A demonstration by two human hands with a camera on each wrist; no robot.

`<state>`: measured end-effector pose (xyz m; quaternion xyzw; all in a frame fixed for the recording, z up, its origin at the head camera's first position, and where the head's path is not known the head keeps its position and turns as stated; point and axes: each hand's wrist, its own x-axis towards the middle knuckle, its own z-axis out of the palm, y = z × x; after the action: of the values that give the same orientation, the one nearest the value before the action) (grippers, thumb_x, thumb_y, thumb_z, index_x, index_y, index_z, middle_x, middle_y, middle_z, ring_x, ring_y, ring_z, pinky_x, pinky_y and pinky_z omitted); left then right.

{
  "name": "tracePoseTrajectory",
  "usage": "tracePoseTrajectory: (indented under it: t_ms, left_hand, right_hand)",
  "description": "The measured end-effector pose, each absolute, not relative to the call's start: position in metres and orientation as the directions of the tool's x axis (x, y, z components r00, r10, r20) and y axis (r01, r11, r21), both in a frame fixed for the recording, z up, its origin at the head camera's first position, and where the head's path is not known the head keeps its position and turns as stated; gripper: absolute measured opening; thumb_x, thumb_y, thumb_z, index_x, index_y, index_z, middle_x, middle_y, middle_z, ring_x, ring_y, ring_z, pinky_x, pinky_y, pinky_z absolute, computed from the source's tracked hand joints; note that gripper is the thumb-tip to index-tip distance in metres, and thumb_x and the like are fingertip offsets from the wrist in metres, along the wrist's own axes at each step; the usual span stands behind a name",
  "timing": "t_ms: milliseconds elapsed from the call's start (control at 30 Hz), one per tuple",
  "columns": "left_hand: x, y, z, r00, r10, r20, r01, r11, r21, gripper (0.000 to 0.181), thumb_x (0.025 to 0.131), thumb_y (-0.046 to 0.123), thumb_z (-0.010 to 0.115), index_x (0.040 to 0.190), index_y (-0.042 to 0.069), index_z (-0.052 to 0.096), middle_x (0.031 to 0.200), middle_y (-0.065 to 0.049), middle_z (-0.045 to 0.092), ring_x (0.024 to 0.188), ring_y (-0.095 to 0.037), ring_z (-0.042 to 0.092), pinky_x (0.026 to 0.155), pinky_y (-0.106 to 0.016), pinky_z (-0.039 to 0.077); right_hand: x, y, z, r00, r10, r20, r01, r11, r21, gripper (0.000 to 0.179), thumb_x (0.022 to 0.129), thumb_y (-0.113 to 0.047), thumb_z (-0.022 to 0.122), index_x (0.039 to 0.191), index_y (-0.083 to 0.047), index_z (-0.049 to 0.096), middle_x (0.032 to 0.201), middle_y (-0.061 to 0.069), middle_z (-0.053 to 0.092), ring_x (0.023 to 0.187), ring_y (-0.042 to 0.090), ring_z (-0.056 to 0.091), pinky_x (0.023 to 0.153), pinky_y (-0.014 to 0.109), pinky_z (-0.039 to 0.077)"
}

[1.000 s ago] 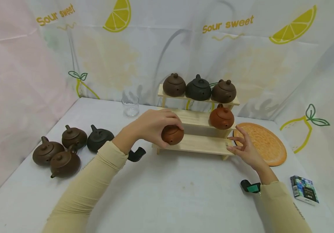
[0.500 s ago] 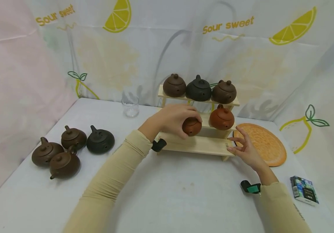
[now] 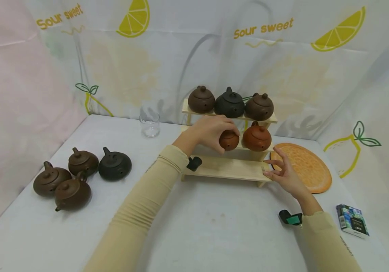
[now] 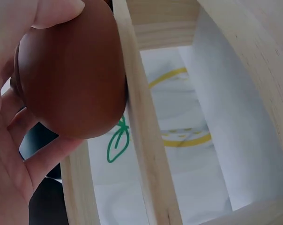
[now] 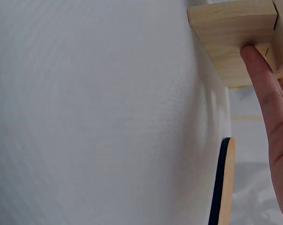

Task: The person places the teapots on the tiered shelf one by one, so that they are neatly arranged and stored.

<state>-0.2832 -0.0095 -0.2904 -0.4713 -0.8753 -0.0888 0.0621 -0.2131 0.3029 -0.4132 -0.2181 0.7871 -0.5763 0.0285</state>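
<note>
My left hand (image 3: pixel 209 133) grips a small reddish-brown clay teapot (image 3: pixel 229 141) with thumb and fingers curled round its sides. In the left wrist view the teapot's smooth body (image 4: pixel 76 75) is right at the edge of a shelf. It is at the middle tier of a pale wooden three-tier stand (image 3: pixel 228 167), close beside another reddish teapot (image 3: pixel 257 138). On the top tier sit a brown teapot (image 3: pixel 201 100), a black one (image 3: pixel 229 104) and another brown one (image 3: pixel 259 107). My right hand (image 3: pixel 286 174) pinches the right end of the bottom tier, one fingertip (image 5: pixel 256 58) against its underside.
At the left of the white table stand several brown teapots (image 3: pixel 73 193) and a black teapot (image 3: pixel 114 165). A clear glass (image 3: pixel 150 126) is behind them. Right of the stand lies a round pizza-like board (image 3: pixel 304 166), with a small box (image 3: pixel 352 221) nearer the front.
My left hand has carried the reddish teapot up and to the right, from in front of the stand to the middle tier beside the other reddish one. My right hand has stayed put.
</note>
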Motion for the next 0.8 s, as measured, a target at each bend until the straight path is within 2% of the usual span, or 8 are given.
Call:
tracePoseTrajectory:
  t_ms: [200, 333, 467, 667, 800]
  left_hand:
    - [-0.287, -0.012, -0.298, -0.530, 0.818, 0.223, 0.848, 0.517, 0.118, 0.063, 0.067, 0.037, 0.077, 0.126, 0.027, 0.058, 0.130, 0.006, 0.050, 0.113, -0.014, 0.045, 0.083, -0.034, 0.044]
    - [-0.288, -0.018, -0.305, -0.522, 0.804, 0.284, 0.850, 0.466, 0.244, 0.064, 0.067, 0.029, 0.080, 0.127, 0.020, 0.058, 0.131, -0.002, 0.048, 0.117, -0.018, 0.043, 0.090, -0.033, 0.041]
    - [-0.287, -0.024, -0.313, -0.514, 0.777, 0.362, 0.847, 0.396, 0.354, 0.064, 0.068, 0.022, 0.081, 0.126, 0.015, 0.057, 0.125, -0.007, 0.048, 0.115, -0.020, 0.045, 0.094, -0.031, 0.038]
    - [-0.281, -0.028, -0.321, -0.563, 0.712, 0.420, 0.815, 0.393, 0.426, 0.062, 0.071, 0.020, 0.081, 0.126, 0.013, 0.054, 0.125, -0.005, 0.050, 0.116, -0.017, 0.045, 0.096, -0.027, 0.036]
    - [-0.282, -0.029, -0.323, -0.543, 0.707, 0.453, 0.823, 0.341, 0.455, 0.058, 0.071, 0.015, 0.081, 0.123, 0.011, 0.056, 0.120, -0.003, 0.053, 0.111, -0.014, 0.048, 0.093, -0.024, 0.037]
  right_hand:
    - [-0.212, 0.301, -0.412, -0.903, -0.372, 0.217, -0.315, 0.229, -0.921, 0.086, 0.087, 0.012, 0.055, 0.149, -0.024, 0.008, 0.117, 0.003, 0.046, 0.082, 0.009, 0.063, 0.072, 0.019, 0.050]
    - [-0.211, 0.300, -0.411, -0.899, -0.375, 0.225, -0.320, 0.212, -0.923, 0.086, 0.087, 0.013, 0.055, 0.149, -0.024, 0.009, 0.116, 0.002, 0.047, 0.081, 0.009, 0.063, 0.072, 0.018, 0.050]
    - [-0.211, 0.300, -0.411, -0.901, -0.373, 0.220, -0.316, 0.221, -0.923, 0.086, 0.087, 0.012, 0.055, 0.149, -0.025, 0.009, 0.116, 0.002, 0.047, 0.081, 0.009, 0.063, 0.072, 0.018, 0.050]
    - [-0.211, 0.299, -0.411, -0.909, -0.362, 0.204, -0.307, 0.254, -0.917, 0.085, 0.088, 0.010, 0.056, 0.149, -0.025, 0.008, 0.119, 0.010, 0.044, 0.081, 0.010, 0.063, 0.071, 0.019, 0.050]
    - [-0.212, 0.300, -0.411, -0.907, -0.366, 0.208, -0.312, 0.253, -0.916, 0.086, 0.088, 0.010, 0.056, 0.149, -0.026, 0.008, 0.119, 0.010, 0.044, 0.081, 0.009, 0.063, 0.072, 0.018, 0.049]
